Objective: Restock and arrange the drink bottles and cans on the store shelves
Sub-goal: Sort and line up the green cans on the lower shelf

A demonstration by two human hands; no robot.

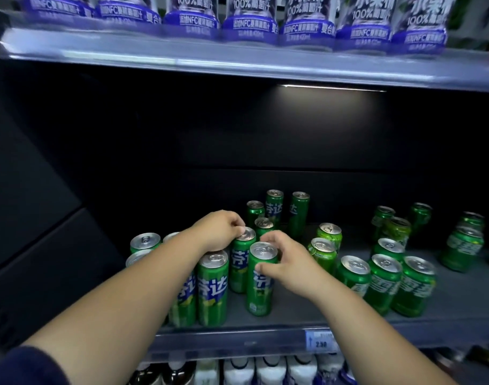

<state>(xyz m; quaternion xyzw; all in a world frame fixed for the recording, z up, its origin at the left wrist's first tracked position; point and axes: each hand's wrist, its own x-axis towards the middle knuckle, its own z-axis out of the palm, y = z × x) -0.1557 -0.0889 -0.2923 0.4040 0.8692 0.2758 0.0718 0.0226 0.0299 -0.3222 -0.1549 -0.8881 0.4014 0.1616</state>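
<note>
Tall slim green cans stand in a loose cluster on the grey middle shelf (293, 315). My left hand (218, 232) reaches in from the left and its fingertips pinch the top rim of one tall green can (242, 262) in the second row. My right hand (282, 262) grips the upper part of another tall green can (261, 282) just in front of it, thumb on the near side and fingers over the far rim. A further tall can (212, 287) stands at the front left, under my left wrist.
Shorter green cans (385, 282) crowd the shelf's right half, with more tall cans (298, 212) at the back. Purple-labelled juice bottles (248, 20) line the shelf above. White bottles (271, 370) fill the shelf below. A price tag (319, 340) sits on the front rail.
</note>
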